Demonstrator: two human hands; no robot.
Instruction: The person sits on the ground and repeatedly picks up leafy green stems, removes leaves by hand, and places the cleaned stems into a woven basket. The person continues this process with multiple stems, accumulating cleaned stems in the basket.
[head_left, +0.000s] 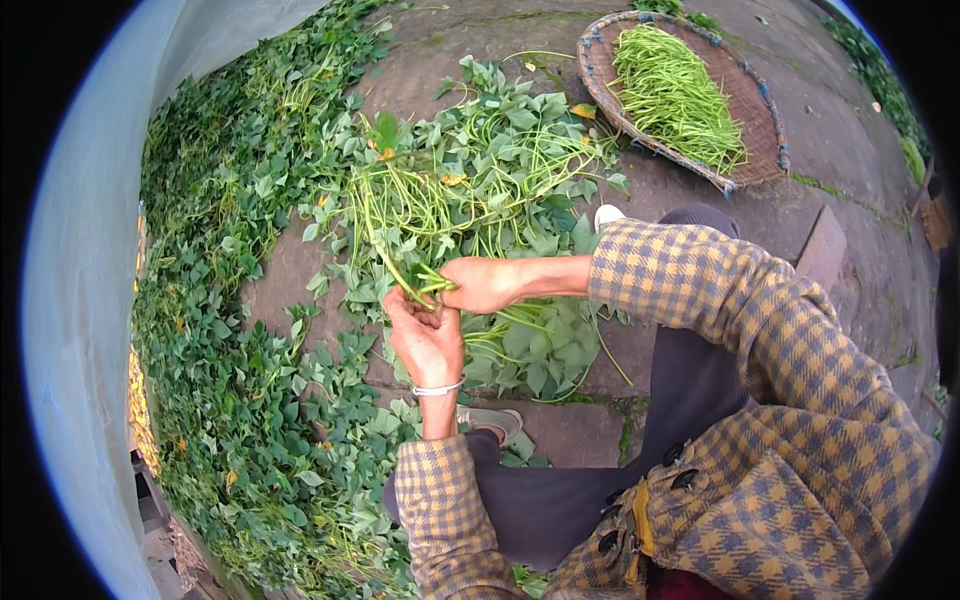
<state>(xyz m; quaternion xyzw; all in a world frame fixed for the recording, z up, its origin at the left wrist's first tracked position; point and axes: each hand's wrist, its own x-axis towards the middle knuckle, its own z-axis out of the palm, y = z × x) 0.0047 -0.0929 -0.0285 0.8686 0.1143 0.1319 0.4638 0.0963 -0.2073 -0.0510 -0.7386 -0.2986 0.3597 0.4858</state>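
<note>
My left hand, with a pale bangle at the wrist, pinches the lower end of a thick green vine stem. That stem slants up and to the left over a heap of leafy vines. Close against it, my right hand grips a bunch of leafy stalks. Short stalk ends stick out on its left, and broad leaves hang below the fist. Fingers of both hands nearly meet, so their exact contact is partly hidden.
A round woven tray with a pile of green stalks sits at the upper right on stone paving. Dense vines cover the ground on the left, beside a pale sheet. My shoes rest near the heap.
</note>
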